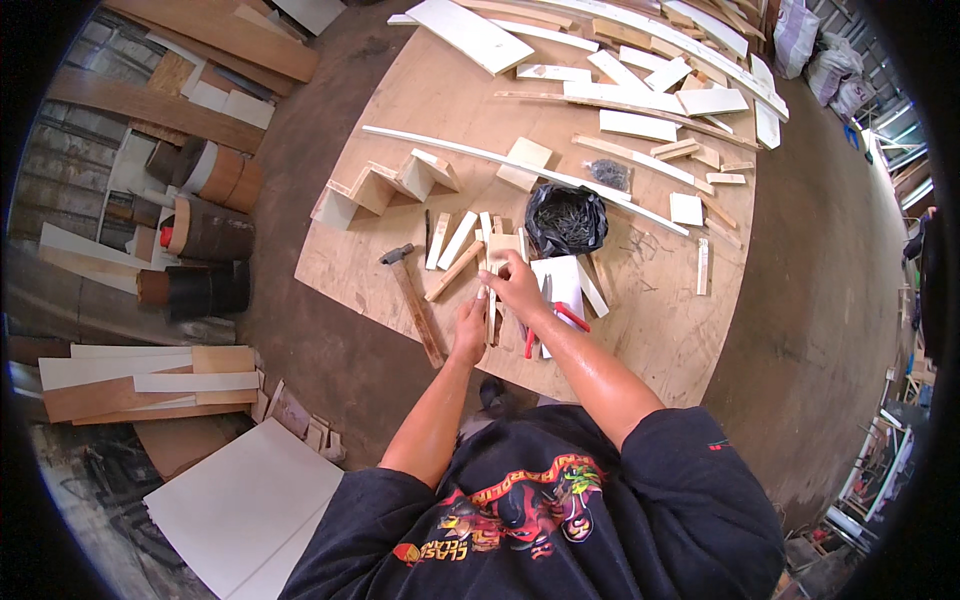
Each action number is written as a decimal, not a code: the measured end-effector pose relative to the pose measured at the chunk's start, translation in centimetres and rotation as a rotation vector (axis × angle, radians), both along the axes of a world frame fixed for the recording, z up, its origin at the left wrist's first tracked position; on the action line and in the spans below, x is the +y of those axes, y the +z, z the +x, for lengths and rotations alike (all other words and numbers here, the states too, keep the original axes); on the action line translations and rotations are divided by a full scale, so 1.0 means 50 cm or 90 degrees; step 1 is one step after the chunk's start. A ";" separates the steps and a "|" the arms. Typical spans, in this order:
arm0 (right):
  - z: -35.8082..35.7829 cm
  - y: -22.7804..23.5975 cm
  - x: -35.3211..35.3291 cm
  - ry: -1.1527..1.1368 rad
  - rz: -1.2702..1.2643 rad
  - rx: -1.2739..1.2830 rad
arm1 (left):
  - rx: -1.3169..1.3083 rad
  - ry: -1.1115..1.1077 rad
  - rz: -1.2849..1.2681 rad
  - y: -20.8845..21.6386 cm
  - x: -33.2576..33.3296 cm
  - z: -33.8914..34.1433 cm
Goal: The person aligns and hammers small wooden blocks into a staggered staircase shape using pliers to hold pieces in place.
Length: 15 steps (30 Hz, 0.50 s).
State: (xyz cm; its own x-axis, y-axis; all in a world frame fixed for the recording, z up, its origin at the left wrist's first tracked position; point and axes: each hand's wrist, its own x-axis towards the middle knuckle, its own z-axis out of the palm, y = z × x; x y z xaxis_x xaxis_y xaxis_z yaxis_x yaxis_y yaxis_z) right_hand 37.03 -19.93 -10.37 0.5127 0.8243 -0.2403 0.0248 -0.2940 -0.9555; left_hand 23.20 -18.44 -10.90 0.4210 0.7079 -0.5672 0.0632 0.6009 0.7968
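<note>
My left hand (470, 326) is closed around a narrow wooden strip (491, 312) near the table's front edge. Just above it, my right hand (515, 284) pinches at the upper part of that strip; whatever is between its fingertips is too small to make out. A hammer (413, 305) with a wooden handle lies to the left of my hands. Beside my right forearm, a red-handled cutting tool (568, 316) rests partly on a white board (562, 281). Short wood pieces (455, 270) lie around my hands. Beyond them sits an open black plastic bag (567, 220) of nails.
A zigzag wooden piece (385, 188) stands at the table's left. One long white strip (520, 170) crosses the plywood tabletop (670, 330), with many offcuts (640, 124) at the far side. Loose nails (640, 245) lie right of the bag. White panels (245, 510) lie on the floor, lower left.
</note>
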 end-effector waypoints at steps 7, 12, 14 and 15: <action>-0.063 -0.006 0.033 0.065 0.051 0.000 | -0.011 -0.071 0.007 0.070 0.005 -0.075; -0.175 0.045 0.054 0.041 0.107 0.292 | -0.015 -0.027 0.011 0.087 0.048 -0.171; -0.223 0.054 0.062 0.108 0.186 0.072 | -0.010 -0.007 0.007 0.092 0.067 -0.217; -0.251 0.054 0.071 0.102 0.170 0.100 | -0.002 -0.011 0.011 0.095 0.077 -0.242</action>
State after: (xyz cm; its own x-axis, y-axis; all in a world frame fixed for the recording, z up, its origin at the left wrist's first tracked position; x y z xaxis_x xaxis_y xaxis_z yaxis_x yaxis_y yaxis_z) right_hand 24.48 -16.37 -7.69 0.3450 0.9359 -0.0706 -0.1027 -0.0371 -0.9940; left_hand 11.09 -14.57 -6.14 0.4346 0.7100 -0.5542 0.0712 0.5863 0.8070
